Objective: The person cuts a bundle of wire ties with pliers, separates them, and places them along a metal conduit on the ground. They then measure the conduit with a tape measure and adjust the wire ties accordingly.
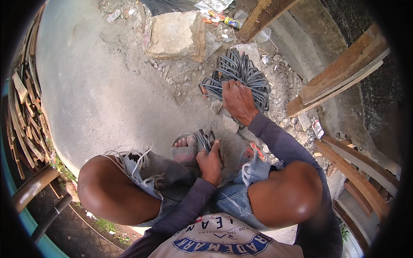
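Note:
A heap of grey bent-steel rebar stirrups (pixel 248 71) lies on the rubble ahead of me, packed closely together. My right hand (pixel 239 101) reaches to the near side of this heap, its fingers curled over the bars; the fingertips are hidden. Between my knees, my left hand (pixel 209 165) is closed around a small bundle of similar rebar stirrups (pixel 204 138), whose bent ends stick up past the thumb. That bundle is beside my sandalled left foot (pixel 185 148). How many pieces it holds I cannot tell.
Beyond the heap sits a large rough stone block (pixel 176 36), with litter and a yellow can (pixel 232 23) near it. Wooden planks (pixel 340 71) lean on the right. Stacked wood strips (pixel 28 99) line the left edge of the concrete ground (pixel 90 81).

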`<state>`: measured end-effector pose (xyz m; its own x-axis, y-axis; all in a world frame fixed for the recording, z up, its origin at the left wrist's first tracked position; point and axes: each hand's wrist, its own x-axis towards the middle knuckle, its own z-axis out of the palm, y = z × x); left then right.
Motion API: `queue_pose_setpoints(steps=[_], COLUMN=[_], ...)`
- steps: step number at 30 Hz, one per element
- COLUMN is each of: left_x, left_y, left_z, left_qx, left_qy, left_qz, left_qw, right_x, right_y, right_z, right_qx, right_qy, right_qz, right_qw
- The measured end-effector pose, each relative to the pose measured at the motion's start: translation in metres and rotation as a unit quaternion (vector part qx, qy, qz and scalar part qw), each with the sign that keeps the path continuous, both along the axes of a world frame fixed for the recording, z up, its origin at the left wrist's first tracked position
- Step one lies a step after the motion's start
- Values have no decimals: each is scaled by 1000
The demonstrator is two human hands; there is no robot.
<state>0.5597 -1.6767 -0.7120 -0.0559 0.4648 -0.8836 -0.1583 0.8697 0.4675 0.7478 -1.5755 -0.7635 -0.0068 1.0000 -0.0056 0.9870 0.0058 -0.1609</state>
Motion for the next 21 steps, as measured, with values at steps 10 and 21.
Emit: queue_pose_setpoints(steps=[10, 21], left_x=[-4, -5], left_y=[2, 2], left_z=[1, -5], left_qx=[-4, -4], left_qy=[-1, -11], left_qz=[-5, 3], left_qw=[1000, 1000], right_x=[8, 12], right_y=[-9, 5], right_z=[6, 17], right_qx=[136, 71], right_qy=[-87, 30], right_qz=[9, -198], right_qw=[987, 977])
